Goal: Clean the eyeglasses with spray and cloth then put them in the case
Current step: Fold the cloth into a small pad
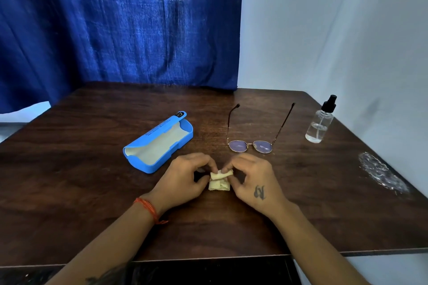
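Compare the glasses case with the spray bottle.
The glasses case is blue and opaque; the spray bottle is clear with a black top. The case lies flat with its lid open; the bottle stands upright, capped by its nozzle. Both rest untouched on the wooden table.

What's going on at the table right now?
A person's left hand and right hand both pinch a small folded yellow cloth on the wooden table. The eyeglasses lie untouched beyond the hands, temples unfolded. The blue case sits open and the spray bottle stands upright on the right.
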Demonstrator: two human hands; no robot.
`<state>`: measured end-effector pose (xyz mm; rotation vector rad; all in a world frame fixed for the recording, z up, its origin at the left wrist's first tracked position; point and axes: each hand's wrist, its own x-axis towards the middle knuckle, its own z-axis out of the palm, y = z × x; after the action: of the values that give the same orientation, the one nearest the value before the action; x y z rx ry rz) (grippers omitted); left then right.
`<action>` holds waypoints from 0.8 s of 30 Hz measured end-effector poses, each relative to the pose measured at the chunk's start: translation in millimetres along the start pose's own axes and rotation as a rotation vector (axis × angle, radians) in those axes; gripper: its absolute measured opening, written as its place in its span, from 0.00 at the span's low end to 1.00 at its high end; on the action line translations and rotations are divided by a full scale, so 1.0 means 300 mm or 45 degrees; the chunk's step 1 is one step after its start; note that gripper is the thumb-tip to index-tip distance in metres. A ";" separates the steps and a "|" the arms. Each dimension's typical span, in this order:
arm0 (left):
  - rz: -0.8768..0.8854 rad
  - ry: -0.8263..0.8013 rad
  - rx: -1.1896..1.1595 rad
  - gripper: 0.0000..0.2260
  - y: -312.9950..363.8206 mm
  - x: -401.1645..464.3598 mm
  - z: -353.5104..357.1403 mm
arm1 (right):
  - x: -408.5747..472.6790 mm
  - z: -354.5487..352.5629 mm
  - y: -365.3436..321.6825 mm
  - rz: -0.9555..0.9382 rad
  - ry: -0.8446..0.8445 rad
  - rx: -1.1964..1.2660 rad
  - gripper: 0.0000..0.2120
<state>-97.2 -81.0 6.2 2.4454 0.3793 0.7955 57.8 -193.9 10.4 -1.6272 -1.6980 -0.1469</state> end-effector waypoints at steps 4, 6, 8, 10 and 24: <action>0.047 -0.052 -0.082 0.06 0.019 -0.025 -0.023 | -0.044 -0.012 -0.010 -0.117 -0.046 0.026 0.10; 0.040 -0.038 -0.095 0.05 0.019 -0.023 -0.023 | -0.057 -0.016 -0.016 -0.154 -0.069 0.029 0.08; 0.029 -0.037 -0.067 0.06 0.014 -0.021 -0.016 | -0.067 -0.018 -0.015 -0.202 -0.106 -0.007 0.08; 0.003 -0.085 -0.023 0.13 0.004 -0.024 -0.007 | -0.079 -0.021 -0.009 -0.243 -0.190 -0.079 0.11; 0.124 -0.079 0.264 0.28 0.044 -0.040 0.006 | -0.165 -0.121 0.027 -0.123 -0.208 -0.165 0.18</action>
<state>-104.3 -97.6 6.8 2.6925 0.3360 0.7513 75.6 -252.9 3.6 -1.6908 -1.9270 -0.1786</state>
